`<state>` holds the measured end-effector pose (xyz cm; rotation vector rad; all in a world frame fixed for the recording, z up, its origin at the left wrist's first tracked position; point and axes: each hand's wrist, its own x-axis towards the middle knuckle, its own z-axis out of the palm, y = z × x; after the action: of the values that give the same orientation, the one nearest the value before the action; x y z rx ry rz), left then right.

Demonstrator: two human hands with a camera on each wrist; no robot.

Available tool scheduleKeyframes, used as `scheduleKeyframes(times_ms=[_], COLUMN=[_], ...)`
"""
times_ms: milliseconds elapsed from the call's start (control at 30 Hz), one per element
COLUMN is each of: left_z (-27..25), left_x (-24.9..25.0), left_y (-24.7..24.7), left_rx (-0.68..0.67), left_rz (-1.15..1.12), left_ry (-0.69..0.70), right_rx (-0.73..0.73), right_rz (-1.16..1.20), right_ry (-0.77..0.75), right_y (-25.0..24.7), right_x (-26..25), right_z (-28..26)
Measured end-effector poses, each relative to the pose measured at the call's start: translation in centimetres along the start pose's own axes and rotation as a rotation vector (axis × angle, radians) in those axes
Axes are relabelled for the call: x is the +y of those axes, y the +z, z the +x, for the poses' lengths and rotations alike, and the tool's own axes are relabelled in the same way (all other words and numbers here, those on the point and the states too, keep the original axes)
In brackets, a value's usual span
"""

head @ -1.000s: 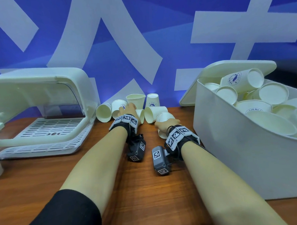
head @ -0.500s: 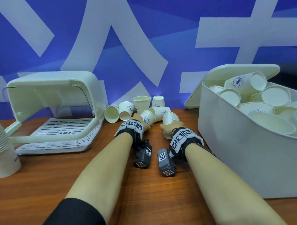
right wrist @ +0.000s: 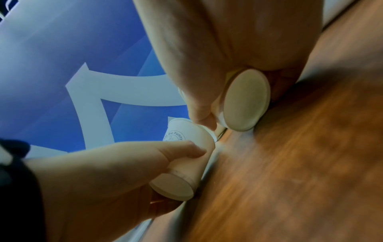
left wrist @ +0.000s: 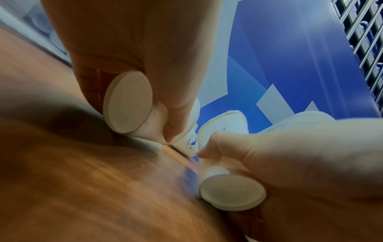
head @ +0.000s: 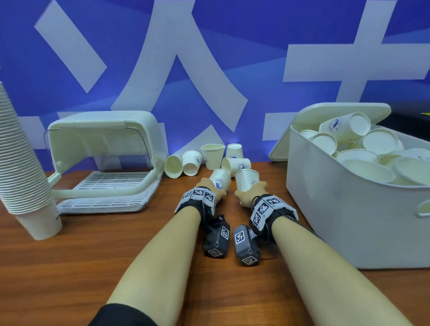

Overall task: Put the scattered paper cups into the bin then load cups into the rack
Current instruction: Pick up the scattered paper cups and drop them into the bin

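Several white paper cups (head: 213, 155) lie and stand scattered at the back of the wooden table. My left hand (head: 211, 187) grips one cup (head: 221, 179) round its side, its base (left wrist: 128, 103) toward the wrist. Just to its right, my right hand (head: 249, 193) grips a second cup (head: 247, 180), base (right wrist: 246, 99) showing. Both cups are tilted, low over the table and nearly touching. The white bin (head: 347, 218) at the right is heaped with cups. The white rack (head: 106, 177) stands at the left with its cover raised and its slatted tray bare.
A tall leaning stack of nested cups (head: 14, 156) stands at the far left near the rack. The bin's lid (head: 318, 119) leans behind the bin. A blue wall with white shapes closes off the back of the table.
Both hands reached into the cluster, each took hold of a cup and drew it back toward me. My head has turned left, bringing the cup stack into sight.
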<state>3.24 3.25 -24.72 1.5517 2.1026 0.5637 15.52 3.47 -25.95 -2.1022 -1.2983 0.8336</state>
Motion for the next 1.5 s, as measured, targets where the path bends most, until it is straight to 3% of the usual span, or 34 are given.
scheduleKeyframes(times_ms=[267,433,800,967,1067,1333,1500], left_z=[-2.5,-4.3,-5.2,-6.8,-7.6,-9.6,-11.0], left_x=[-0.7,-0.5,6.1,9.2,11.1,16.1,18.2], left_y=[0.5,0.1,-5.4,-7.6,-8.1,-8.5,-6.7], left_rx=[-0.016,-0.019,0.156,0.168,0.104,0.073,-0.019], left_rz=[-0.038,-0.071,-0.595,-0.789,-0.906,-0.895,-0.827], left_ry=[-0.011,0.004,0.175,0.335,0.401,0.525,0.525], right_rx=[-0.043,-0.116,0.006,0.105,0.151,0.226,0.338], right_rz=[-0.015,0.120,0.396,0.501,0.529,0.465,0.448], right_ry=[0.000,-0.034,-0.289,-0.405,-0.434,-0.480,-0.393], right_y=[-0.9,-2.2,-8.5,-11.4,-13.4,-20.4,-23.7], right_x=[1.1,1.5,-4.1,-6.3,-6.6,-5.3,-2.7], right_z=[-2.6,-4.4,-6.1,-6.4,-6.6,-8.0,-7.8])
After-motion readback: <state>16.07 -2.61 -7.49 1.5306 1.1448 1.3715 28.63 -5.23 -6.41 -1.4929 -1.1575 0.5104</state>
